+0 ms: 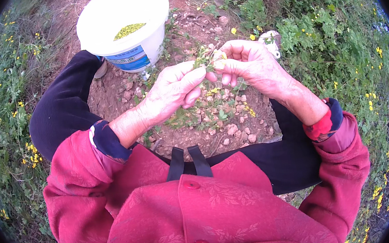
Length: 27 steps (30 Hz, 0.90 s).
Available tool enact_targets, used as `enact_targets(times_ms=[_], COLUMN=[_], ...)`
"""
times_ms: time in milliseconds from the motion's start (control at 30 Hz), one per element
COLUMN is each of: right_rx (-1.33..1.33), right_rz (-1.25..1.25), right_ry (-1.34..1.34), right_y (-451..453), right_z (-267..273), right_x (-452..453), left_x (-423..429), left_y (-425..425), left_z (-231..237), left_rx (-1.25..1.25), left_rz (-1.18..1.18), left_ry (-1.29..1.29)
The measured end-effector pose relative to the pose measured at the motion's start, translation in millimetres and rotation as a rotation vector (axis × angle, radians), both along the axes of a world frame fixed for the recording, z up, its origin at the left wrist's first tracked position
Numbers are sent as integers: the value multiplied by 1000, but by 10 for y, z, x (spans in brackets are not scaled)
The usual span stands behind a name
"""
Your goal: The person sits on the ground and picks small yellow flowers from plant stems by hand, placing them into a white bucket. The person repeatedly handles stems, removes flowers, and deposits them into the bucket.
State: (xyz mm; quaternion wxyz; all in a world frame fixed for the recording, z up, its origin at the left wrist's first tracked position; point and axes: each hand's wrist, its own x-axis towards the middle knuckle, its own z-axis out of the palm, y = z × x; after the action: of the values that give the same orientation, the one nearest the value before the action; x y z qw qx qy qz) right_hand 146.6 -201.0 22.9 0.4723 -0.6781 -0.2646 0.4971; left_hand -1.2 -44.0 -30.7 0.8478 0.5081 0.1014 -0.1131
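Observation:
Between finger and thumb, my left hand point(177, 84) grips a small green sprig with yellow flowers point(204, 59). My right hand point(246, 62) pinches the flower heads at the sprig's other end, close beside the left fingertips. Beyond the left hand stands a white plastic bucket point(89, 35) with a blue printed label. Small yellow-green flower heads point(129, 30) lie inside it; the bright glare hides part of the inner wall.
Reddish stony soil point(230, 130) with scattered green sprigs lies between my bent legs. Leafy plants with yellow flowers grow at the left point(10, 139) and right point(335, 48). A pale shoe point(272, 42) shows behind the right hand.

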Motion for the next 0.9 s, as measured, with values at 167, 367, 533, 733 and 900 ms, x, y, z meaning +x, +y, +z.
enact_targets(times_ms=[167, 367, 533, 733, 900], right_rx=[-43, -88, -20, 2, 14], right_rz=[-53, -238, -157, -48, 198], right_ry=[40, 153, 385, 162, -23], right_y=[-15, -97, -152, -51, 16], right_z=[3, 4, -36, 26, 30], right_x=[-53, 75, 154, 113, -44], left_x=[-5, -38, -21, -35, -58], left_y=[-47, -26, -28, -21, -49], left_z=[-30, -37, -14, 29, 56], left_rx=[28, 102, 115, 111, 154], left_rz=[173, 283, 276, 69, -5], left_ry=[97, 83, 35, 61, 53])
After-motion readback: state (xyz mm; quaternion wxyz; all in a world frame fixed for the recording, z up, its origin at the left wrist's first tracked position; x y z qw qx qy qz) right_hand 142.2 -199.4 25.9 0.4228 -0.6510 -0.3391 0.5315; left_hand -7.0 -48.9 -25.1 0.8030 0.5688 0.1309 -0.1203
